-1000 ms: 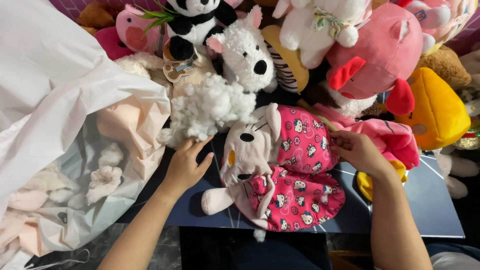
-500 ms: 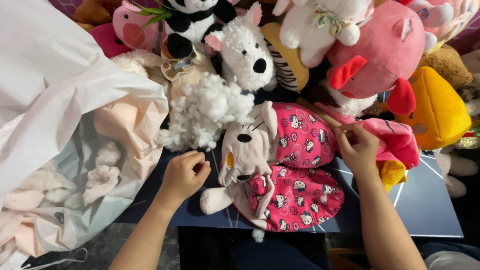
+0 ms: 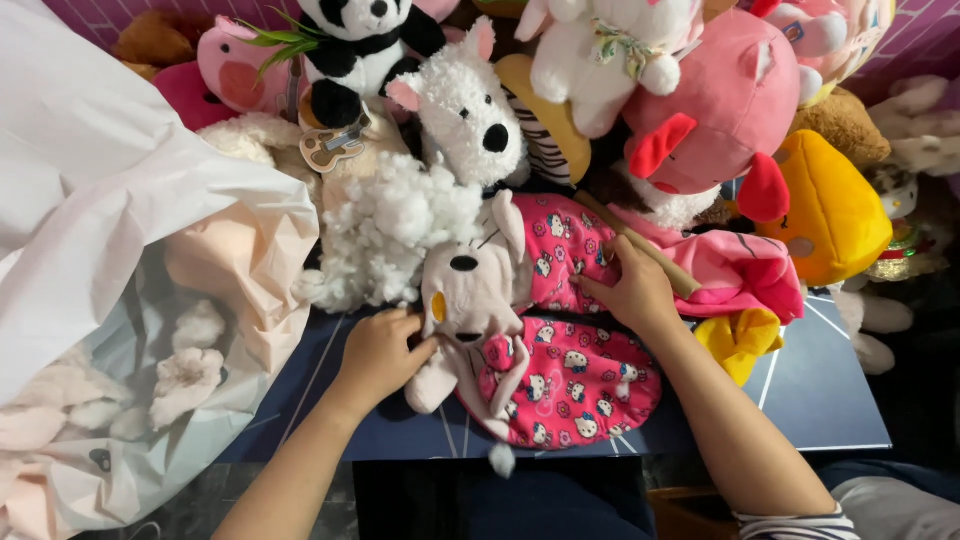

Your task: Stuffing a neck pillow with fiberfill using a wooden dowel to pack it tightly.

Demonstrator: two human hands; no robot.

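Note:
A limp plush mouse [image 3: 470, 290] in a pink patterned dress [image 3: 570, 380] lies on a dark blue board [image 3: 830, 400] in front of me. My left hand [image 3: 380, 352] is curled against the toy's head and arm at its left side. My right hand [image 3: 630, 285] presses on the upper part of the pink dress, and a wooden stick [image 3: 640, 245] runs under its fingers. A clump of white stuffing [image 3: 385, 235] sits just above the mouse's head.
A big white plastic bag [image 3: 110, 300] with more stuffing fills the left side. Several plush toys crowd the back: a panda [image 3: 355, 40], a white dog [image 3: 465, 110], a pink pig [image 3: 730, 100], a yellow duck [image 3: 825, 210].
My left hand has closed and drawn in against the mouse's head. My right hand stays at the top of the dress with small shifts. The toy has slid slightly left.

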